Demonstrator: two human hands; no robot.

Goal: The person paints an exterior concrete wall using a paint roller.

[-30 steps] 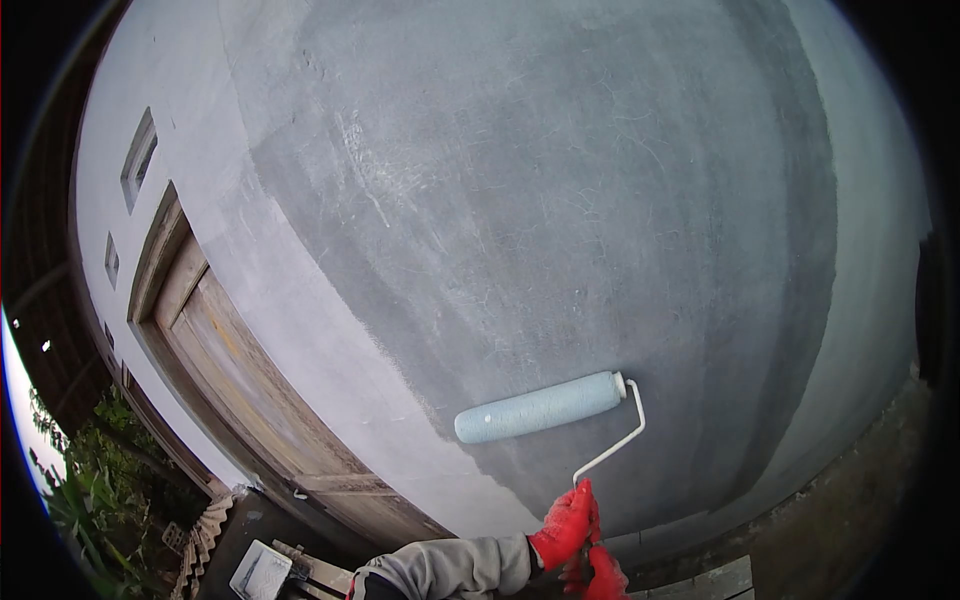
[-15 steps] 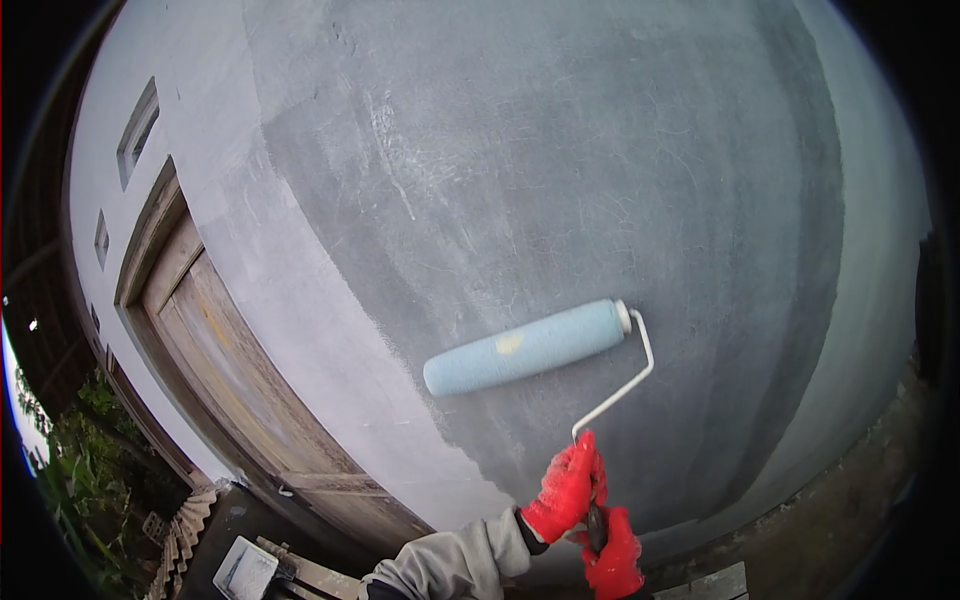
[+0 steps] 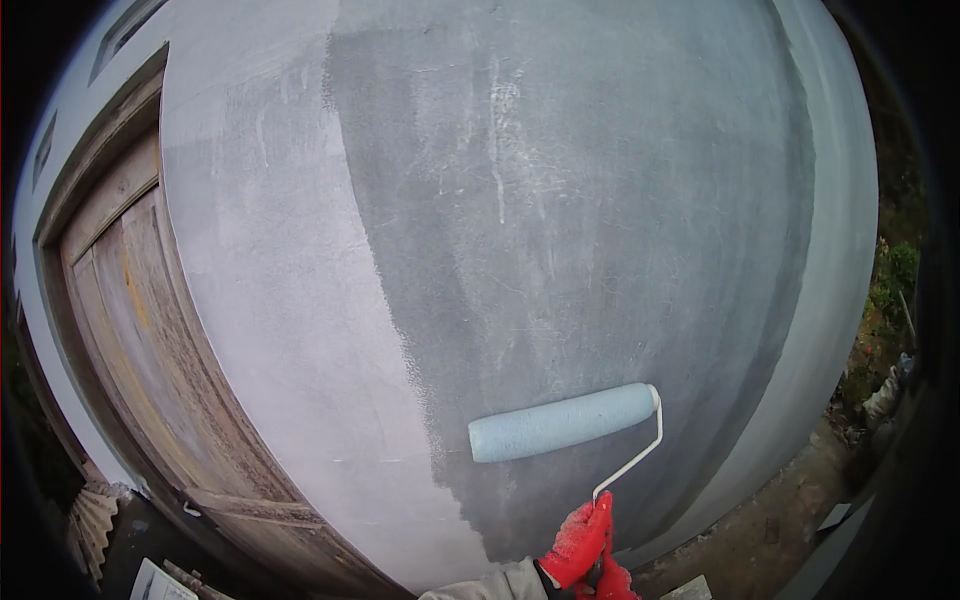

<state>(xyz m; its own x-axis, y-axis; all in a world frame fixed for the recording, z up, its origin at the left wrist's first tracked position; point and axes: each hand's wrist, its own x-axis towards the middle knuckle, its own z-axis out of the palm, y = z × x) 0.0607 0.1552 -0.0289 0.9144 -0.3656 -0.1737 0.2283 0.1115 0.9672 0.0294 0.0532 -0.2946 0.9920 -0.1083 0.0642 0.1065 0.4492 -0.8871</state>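
Observation:
A long pale-blue paint roller (image 3: 562, 422) lies nearly level, tilted up to the right, against the dark grey wet-looking part of the wall (image 3: 600, 250). Its bent white wire frame (image 3: 630, 465) runs down to my hands. My left hand (image 3: 576, 546), in a red glove with a grey sleeve behind it, is closed round the top of the handle. Below it, my right hand (image 3: 612, 582), also red-gloved, grips the lower handle and is partly cut off by the bottom edge. Most of the handle is hidden by the gloves.
Left of the dark area the wall is pale (image 3: 270, 260), beside a worn wooden door (image 3: 150, 290). A white-rimmed tray (image 3: 160, 582) shows at the lower left. Ground (image 3: 770, 510) and plants (image 3: 895, 270) lie beyond the wall's right edge.
The roller and both hands have moved down the wall. The roller has turned, and its yellowish patch no longer shows. My view has swung, bringing more ground and plants in at right.

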